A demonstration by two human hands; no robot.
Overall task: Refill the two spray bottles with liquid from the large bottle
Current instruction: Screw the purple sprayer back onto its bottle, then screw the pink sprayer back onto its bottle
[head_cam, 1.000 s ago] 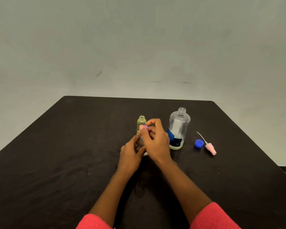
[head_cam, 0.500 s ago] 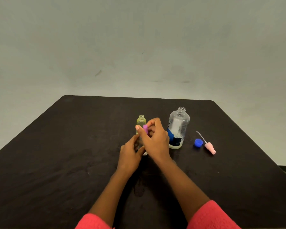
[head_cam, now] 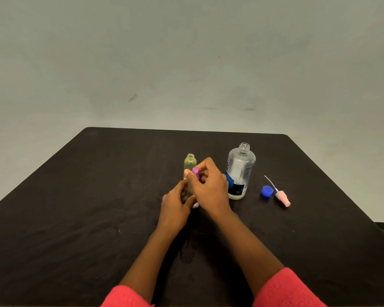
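Moved since the earlier frame: only the right hand (head_cam: 211, 187), its fingers shifted round the purple spray head (head_cam: 195, 171); all else is unchanged.
Bench (head_cam: 75, 218): dark, carries everything.
Large bottle (head_cam: 239, 171): uncapped, upright just right of the right hand, within reach for pouring.
Left hand (head_cam: 175, 207): wraps the clear spray bottle (head_cam: 189, 189), steadying it against the twist.
Right hand: pinches the purple spray head atop that bottle, probably screwing it.
Yellow spray bottle (head_cam: 189, 163): open-necked, just beyond the hands.
Pink spray head (head_cam: 283, 197) and blue cap (head_cam: 267, 191): farther right, set aside.
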